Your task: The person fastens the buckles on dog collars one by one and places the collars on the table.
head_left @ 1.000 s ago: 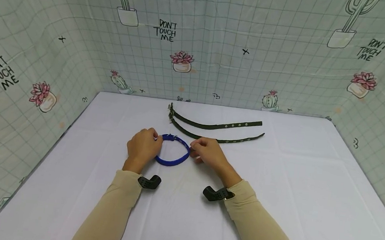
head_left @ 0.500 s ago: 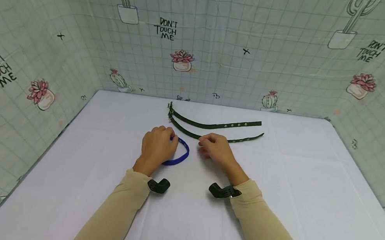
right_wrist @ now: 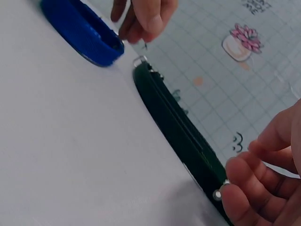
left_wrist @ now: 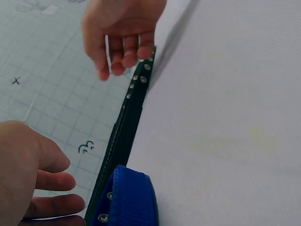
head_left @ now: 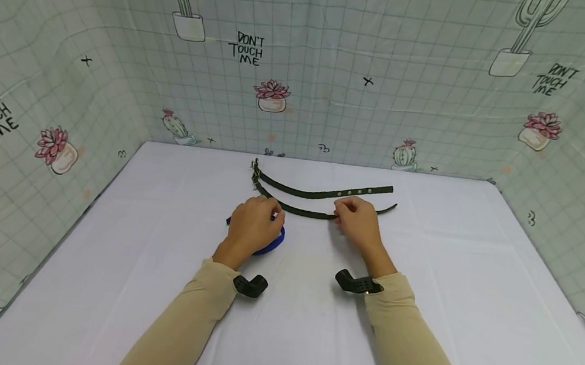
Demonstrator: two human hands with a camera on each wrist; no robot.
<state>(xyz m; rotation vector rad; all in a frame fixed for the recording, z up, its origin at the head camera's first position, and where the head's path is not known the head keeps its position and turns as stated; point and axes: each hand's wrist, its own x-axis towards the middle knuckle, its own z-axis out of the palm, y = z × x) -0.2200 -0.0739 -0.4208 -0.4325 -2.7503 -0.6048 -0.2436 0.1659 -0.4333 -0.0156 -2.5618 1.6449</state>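
Observation:
A blue collar (head_left: pixel 276 243) with metal eyelets lies on the table in a closed loop, partly covered by my left hand (head_left: pixel 254 225) in the head view. In the left wrist view that hand's fingers are loosely bent beside the collar, not gripping it. Two dark green collars stretch side by side behind it: a front one (head_left: pixel 304 212) and a back one (head_left: pixel 306 194), buckles at their left ends. My right hand (head_left: pixel 360 222) is over the front collar's eyelet end; in the right wrist view its loosely curled fingertips (right_wrist: pixel 235 197) are right at the strap.
A white cloth covers the table (head_left: pixel 297 338). Close behind and at both sides stand curtain walls (head_left: pixel 312 101) printed with cacti and a grid. Each wrist carries a black camera mount, the left mount (head_left: pixel 250 286) and the right mount (head_left: pixel 357 282).
My left hand has moved right, off the blue collar's left side and over its loop. My right hand has moved right and away from the blue collar to the front green collar.

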